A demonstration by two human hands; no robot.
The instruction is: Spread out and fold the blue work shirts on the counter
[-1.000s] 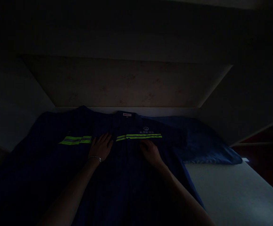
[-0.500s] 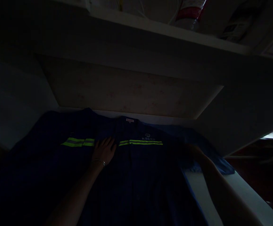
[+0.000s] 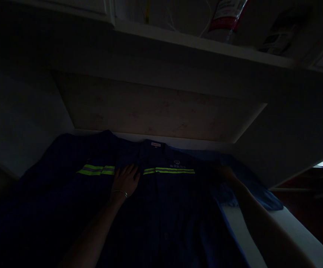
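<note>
A dark blue work jacket (image 3: 161, 208) with yellow-green reflective stripes (image 3: 169, 171) lies spread flat, front up, on a white surface (image 3: 264, 238). My left hand (image 3: 125, 180) rests flat on the chest between the two stripe sections, fingers stretched out, a thin bracelet at the wrist. My right hand (image 3: 226, 175) reaches out to the jacket's right shoulder and sleeve, where the cloth is lighter blue. The scene is very dark and the right hand's fingers cannot be made out.
A pale back panel (image 3: 155, 111) rises behind the jacket under a white shelf (image 3: 200, 42) carrying a plastic bottle (image 3: 225, 16) and other items. Dark side walls close in left and right. The surface's right edge drops to a dark floor.
My right hand has left the chest near the right stripe and gone out to the jacket's right sleeve. The view tilted up, showing the shelf. My left hand stayed put.
</note>
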